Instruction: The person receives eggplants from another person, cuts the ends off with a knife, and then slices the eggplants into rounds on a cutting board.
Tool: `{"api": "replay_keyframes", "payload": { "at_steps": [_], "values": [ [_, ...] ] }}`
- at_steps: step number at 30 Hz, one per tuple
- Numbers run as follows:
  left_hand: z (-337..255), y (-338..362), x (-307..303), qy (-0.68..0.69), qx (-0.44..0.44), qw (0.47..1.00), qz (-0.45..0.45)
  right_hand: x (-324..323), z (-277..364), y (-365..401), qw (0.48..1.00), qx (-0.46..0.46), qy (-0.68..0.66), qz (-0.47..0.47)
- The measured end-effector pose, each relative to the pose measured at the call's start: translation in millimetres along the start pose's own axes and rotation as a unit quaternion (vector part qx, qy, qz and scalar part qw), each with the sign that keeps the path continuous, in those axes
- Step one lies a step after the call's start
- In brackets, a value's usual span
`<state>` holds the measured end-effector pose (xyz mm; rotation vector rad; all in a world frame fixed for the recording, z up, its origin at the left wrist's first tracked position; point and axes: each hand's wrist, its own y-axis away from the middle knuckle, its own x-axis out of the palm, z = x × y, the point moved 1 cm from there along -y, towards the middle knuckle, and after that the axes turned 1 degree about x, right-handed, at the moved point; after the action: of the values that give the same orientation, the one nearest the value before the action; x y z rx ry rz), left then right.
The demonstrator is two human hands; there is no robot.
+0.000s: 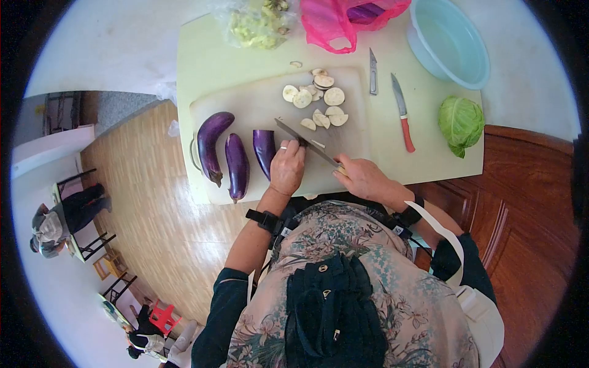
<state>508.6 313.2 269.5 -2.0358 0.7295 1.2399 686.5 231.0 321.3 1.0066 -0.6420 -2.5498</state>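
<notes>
My right hand [367, 179] is wrapped round the light handle of a kitchen knife [320, 149], its blade slanting up and left over the white cutting board [245, 92]. Close against the blade, my left hand [288, 167] has its fingers bent and drawn together; whatever lies under them is hidden. Just left of that hand lies a cut eggplant [264, 147] with a flat top end. Two whole purple eggplants, one curved [211, 144] and one shorter [237, 164], lie further left. Beyond the blade are several round eggplant slices [302, 98] and smaller cut pieces [328, 119].
Right of the board lie a red-handled knife [402, 113] and a grey utility knife [373, 72]. A cabbage [460, 124] and blue basin [437, 43] stand at the right. Pink [328, 30] and clear bags [257, 27] sit at the back. Two people are in the room at far left.
</notes>
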Motion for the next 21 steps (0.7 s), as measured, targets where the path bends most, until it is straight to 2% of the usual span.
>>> {"api": "replay_keyframes", "payload": {
  "at_steps": [6,8,9,11,12,13,16,21],
  "values": [
    [-3,-1,-2,0.07,0.013,0.997,-0.039,-4,-8,6,0.999,0.022,-0.012,-0.036],
    [-1,1,-5,0.134,0.015,0.983,-0.127,-8,-11,9,0.998,0.014,-0.017,-0.061],
    [1,2,-8,0.134,0.015,0.983,-0.127,-13,-9,10,0.998,0.016,-0.024,-0.052],
    [8,5,-20,0.096,-0.026,0.973,-0.209,-18,-7,14,0.999,0.018,-0.032,-0.04],
    [10,7,-25,0.093,-0.066,0.969,-0.217,-20,-7,15,0.999,0.014,-0.032,-0.029],
    [13,9,-30,0.09,-0.066,0.97,-0.216,-20,-7,15,0.999,0.01,-0.032,-0.019],
    [24,20,-34,0.04,-0.166,0.971,-0.168,-19,-8,18,0.999,-0.026,-0.043,-0.002],
    [20,23,-31,-0.034,-0.179,0.977,-0.11,-16,-9,18,0.999,-0.012,-0.014,0.047]
  ]
}}
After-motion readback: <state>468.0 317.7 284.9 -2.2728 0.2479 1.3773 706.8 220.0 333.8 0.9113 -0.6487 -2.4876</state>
